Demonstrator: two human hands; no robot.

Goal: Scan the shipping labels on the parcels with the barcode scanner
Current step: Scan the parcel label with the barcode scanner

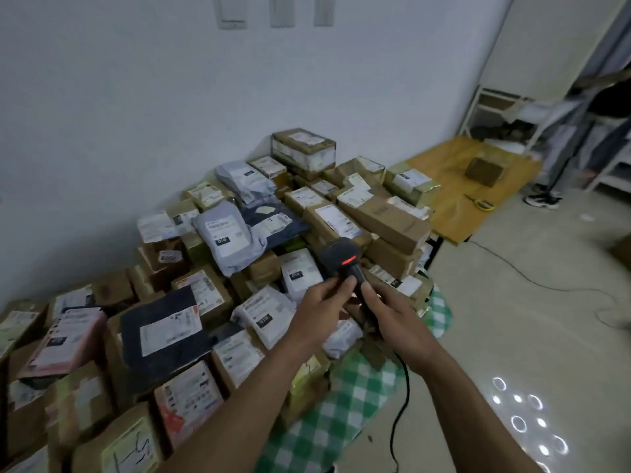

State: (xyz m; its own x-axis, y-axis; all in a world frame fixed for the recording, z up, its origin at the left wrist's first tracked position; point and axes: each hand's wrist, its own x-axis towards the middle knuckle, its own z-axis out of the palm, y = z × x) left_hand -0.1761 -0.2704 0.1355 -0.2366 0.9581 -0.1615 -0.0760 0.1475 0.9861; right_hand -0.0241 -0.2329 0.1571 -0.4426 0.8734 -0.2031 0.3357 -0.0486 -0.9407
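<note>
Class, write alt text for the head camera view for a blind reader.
A left hand and right hand hold a black barcode scanner, its red light on, above a heap of labelled parcels against a white wall. A green checked cloth lies under the heap's near edge.

From seven to twelve o'clock of the left hand (321,307) and right hand (387,315), parcels (211,295) lay heaped edge to edge, leaving no gap to reach down through; only the air above them was open. The wall (136,114) shut off eleven o'clock. From two to five the floor (512,336) lay bare but for a thin floor cable (532,285). Farther out at one o'clock a yellow sheet (444,206) bore a box (485,170) and scissors (479,202). The barcode scanner (341,259) dangled its black cord (405,380) at six.
</note>
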